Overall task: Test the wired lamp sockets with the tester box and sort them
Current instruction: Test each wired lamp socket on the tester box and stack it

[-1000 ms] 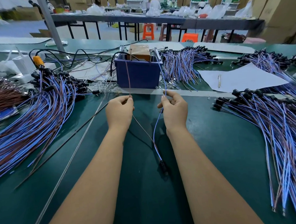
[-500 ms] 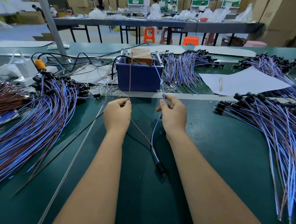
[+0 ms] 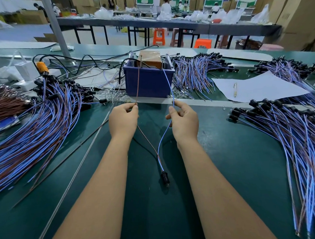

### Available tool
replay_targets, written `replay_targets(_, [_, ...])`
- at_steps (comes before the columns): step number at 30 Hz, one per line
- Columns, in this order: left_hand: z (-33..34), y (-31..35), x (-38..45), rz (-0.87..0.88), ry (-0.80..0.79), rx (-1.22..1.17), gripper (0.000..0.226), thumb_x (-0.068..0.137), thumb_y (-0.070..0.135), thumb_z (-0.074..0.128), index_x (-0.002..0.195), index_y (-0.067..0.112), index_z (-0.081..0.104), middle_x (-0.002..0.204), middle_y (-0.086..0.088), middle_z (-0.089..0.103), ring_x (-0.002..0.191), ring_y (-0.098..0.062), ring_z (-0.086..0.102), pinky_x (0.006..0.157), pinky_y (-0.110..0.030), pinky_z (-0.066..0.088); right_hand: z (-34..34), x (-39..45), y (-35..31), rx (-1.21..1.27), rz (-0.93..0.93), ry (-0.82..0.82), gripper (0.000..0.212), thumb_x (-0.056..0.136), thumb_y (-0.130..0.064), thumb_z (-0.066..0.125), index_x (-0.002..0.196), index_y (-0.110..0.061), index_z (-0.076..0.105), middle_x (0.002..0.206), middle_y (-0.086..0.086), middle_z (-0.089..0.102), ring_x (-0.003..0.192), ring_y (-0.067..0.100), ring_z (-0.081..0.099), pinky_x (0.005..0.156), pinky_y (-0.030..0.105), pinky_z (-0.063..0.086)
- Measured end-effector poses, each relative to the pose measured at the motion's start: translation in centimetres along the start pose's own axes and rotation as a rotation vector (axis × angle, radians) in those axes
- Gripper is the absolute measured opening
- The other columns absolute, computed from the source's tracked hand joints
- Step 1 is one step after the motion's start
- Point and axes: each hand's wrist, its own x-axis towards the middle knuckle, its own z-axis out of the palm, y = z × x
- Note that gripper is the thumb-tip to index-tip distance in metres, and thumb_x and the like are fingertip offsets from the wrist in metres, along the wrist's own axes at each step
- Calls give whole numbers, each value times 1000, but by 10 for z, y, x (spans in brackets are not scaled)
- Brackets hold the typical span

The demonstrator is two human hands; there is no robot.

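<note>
Step in hand: testing. One wired lamp socket lies on the green table, nearer the person than the blue tester box, between the two forearms. Its two leads run up from it and part. The left hand pinches the brown lead between thumb and fingertips; the right hand pinches the blue lead likewise. Both leads reach up to the top of the tester box, the brown tip at its left side, the blue tip at its right. Whether the bare ends actually touch the contacts cannot be told at this size, and no glow shows at the socket.

Judgement: the next move calls for holding both tips steady on their contacts, reading the result at the socket, then sorting it. A large bundle of wired sockets lies left of the tester box, another right of it; which holds tested pieces cannot be told.
</note>
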Motion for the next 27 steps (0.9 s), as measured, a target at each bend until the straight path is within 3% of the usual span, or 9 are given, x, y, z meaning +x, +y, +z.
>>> replay_targets(7, [1, -3, 3, 1, -7, -6, 14, 93, 27, 59, 89, 35, 70, 54, 17, 61, 47, 1, 52, 58, -24, 42, 0, -1, -1, -2, -7, 1, 24, 96, -23, 58, 118, -30, 64, 58, -13, 63, 54, 0, 51, 70, 36, 53])
replay_targets(14, [1, -7, 5, -37, -14, 2, 14, 92, 27, 58, 83, 36, 66, 52, 19, 60, 43, 10, 51, 54, -21, 36, 0, -1, -1, -6, -9, -3, 24, 96, -23, 57, 118, -30, 63, 62, -9, 65, 59, 7, 53, 75, 41, 55])
replay_targets(22, [1, -13, 11, -95, -55, -10, 13, 91, 33, 60, 92, 34, 73, 56, 13, 65, 55, -2, 59, 63, -24, 45, 0, 2, 3, -16, -22, 14, 25, 96, -24, 58, 119, -30, 64, 61, -10, 65, 55, -4, 53, 64, 28, 51])
replay_targets(24, [3, -13, 11, -99, -56, -32, 13, 90, 35, 60, 84, 40, 71, 54, 16, 64, 56, -5, 59, 68, -27, 49, 1, 3, 4, -30, -30, 16, 25, 96, -25, 58, 119, -32, 64, 60, -10, 64, 54, -4, 53, 58, 20, 45])
replay_targets(27, [3, -14, 10, -102, -52, -97, 18, 89, 35, 61, 74, 45, 67, 54, 14, 64, 56, -11, 58, 71, -34, 53, 2, 3, 5, -35, -28, 11, 26, 95, -26, 58, 119, -33, 65, 60, -10, 64, 54, -4, 53, 56, 19, 42])
